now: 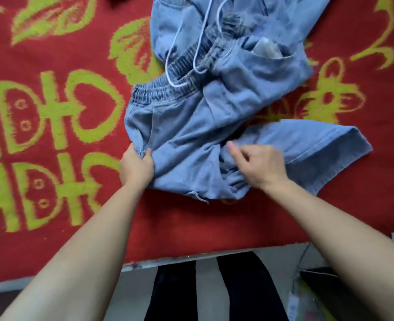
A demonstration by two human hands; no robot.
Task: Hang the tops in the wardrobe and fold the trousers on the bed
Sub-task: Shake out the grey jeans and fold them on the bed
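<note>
Down on the bed, a pair of light blue denim trousers point(198, 126) lies crumpled across a red blanket point(191, 223) patterned with yellow-green leaves, flowers and heart shapes. The elastic waistband point(159, 92) sits toward the middle of the garment, gathered and puckered, and a white drawstring point(199, 42) loops over it from the upper part of the cloth. A side pocket point(267, 50) near the top right shows its paler lining. One trouser leg point(311, 147) stretches out to the right, its hemmed cuff lying flat on the blanket, while the rest of the fabric is bunched and partly doubled over itself. The left hand point(135, 167) pinches the left edge of the trousers just below the waistband, thumb and fingers closed on a fold of denim. The right hand point(258, 165) rests on the middle of the garment near the crotch seam, fingers curled loosely with the index finger raised; whether it actually grips cloth cannot be told, since the fingertips are blurred. Both bare forearms reach in from the bottom of the view. Below the blanket's near edge a pale floor point(205, 288) shows, with the person's dark trouser legs point(242, 290) standing on it.
</note>
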